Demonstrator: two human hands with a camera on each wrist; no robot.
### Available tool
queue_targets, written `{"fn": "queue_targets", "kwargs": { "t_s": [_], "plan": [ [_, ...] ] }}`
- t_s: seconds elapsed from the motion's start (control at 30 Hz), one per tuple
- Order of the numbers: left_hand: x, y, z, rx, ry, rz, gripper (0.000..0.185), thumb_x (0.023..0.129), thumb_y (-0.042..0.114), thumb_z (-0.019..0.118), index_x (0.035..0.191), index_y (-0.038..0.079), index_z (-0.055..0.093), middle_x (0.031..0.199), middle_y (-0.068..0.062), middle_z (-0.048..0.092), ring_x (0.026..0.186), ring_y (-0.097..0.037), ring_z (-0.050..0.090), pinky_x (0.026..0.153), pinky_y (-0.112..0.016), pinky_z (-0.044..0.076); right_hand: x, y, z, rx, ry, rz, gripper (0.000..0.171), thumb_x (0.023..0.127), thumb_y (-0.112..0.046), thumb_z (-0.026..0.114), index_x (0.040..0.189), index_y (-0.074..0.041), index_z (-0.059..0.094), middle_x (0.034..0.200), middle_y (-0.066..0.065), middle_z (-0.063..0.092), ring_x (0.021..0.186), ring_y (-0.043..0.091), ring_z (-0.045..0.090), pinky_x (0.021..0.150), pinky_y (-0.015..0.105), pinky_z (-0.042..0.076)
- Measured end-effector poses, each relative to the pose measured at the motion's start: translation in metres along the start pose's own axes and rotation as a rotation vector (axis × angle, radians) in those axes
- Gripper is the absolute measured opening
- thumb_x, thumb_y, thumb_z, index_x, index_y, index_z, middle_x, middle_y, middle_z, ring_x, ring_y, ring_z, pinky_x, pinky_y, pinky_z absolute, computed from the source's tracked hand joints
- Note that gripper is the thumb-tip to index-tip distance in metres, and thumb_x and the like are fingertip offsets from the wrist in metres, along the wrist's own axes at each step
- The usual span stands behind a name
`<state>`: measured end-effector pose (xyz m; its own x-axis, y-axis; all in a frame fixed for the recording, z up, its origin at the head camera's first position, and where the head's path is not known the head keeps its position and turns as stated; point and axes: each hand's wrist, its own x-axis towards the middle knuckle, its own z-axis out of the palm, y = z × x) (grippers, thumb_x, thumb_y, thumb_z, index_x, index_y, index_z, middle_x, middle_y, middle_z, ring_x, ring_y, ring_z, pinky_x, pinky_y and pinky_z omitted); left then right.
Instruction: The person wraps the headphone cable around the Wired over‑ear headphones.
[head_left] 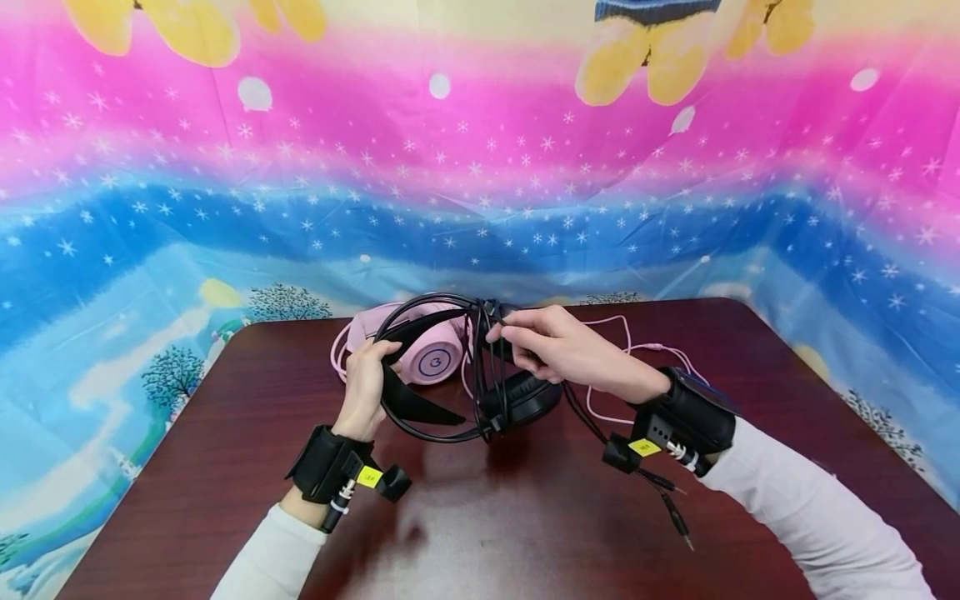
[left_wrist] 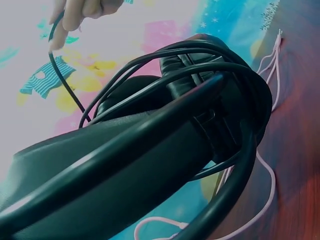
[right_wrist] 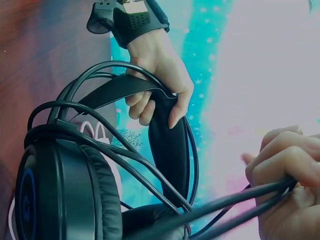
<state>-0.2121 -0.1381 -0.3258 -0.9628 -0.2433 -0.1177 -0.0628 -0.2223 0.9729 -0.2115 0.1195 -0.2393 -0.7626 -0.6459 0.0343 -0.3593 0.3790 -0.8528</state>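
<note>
A pair of black headphones [head_left: 528, 398] is held up over the table, tilted on its side. My left hand [head_left: 363, 387] grips it by the headband [right_wrist: 170, 145], with the fingers curled round the padded strip. Black cable [left_wrist: 150, 65] is looped several times round the headband and an ear cup [right_wrist: 70, 195]. My right hand [head_left: 558, 342] pinches strands of this cable between thumb and fingers, close to the upper ear cup. Loose cable ends with plugs [head_left: 678, 521] hang below the right wrist.
Behind the black pair, pink headphones [head_left: 435, 364] lie on the dark wooden table [head_left: 480, 542]. Their thin pink cable [head_left: 628, 333] trails to the right across the tabletop. A colourful printed cloth [head_left: 480, 167] hangs along the table's back and sides.
</note>
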Motion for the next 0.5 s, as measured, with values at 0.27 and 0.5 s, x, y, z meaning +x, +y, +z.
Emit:
{"fn": "queue_targets", "kwargs": {
  "t_s": [0.27,0.5],
  "plan": [
    [0.001,-0.003,0.004,-0.032,0.012,0.023,0.024,0.104,0.007,0.051,0.085,0.016,0.062,0.104,0.003,0.053,0.067,-0.002,0.054,0.063,-0.017,0.047,0.001,-0.001,0.008,-0.107,0.056,-0.096,0.031,0.114,-0.008,0.044,0.123,0.012,0.066,0.066,-0.005,0.043,0.052,0.004,0.036,0.052,0.022,0.031],
    [0.002,-0.001,0.003,-0.014,0.019,0.026,0.016,0.106,0.008,0.050,0.097,0.010,0.063,0.116,-0.003,0.053,0.075,-0.005,0.056,0.075,-0.018,0.050,0.000,-0.001,0.019,-0.127,0.041,-0.086,0.036,0.117,-0.012,0.040,0.143,0.006,0.059,0.066,-0.003,0.046,0.051,0.008,0.039,0.050,0.024,0.034]
  ]
}}
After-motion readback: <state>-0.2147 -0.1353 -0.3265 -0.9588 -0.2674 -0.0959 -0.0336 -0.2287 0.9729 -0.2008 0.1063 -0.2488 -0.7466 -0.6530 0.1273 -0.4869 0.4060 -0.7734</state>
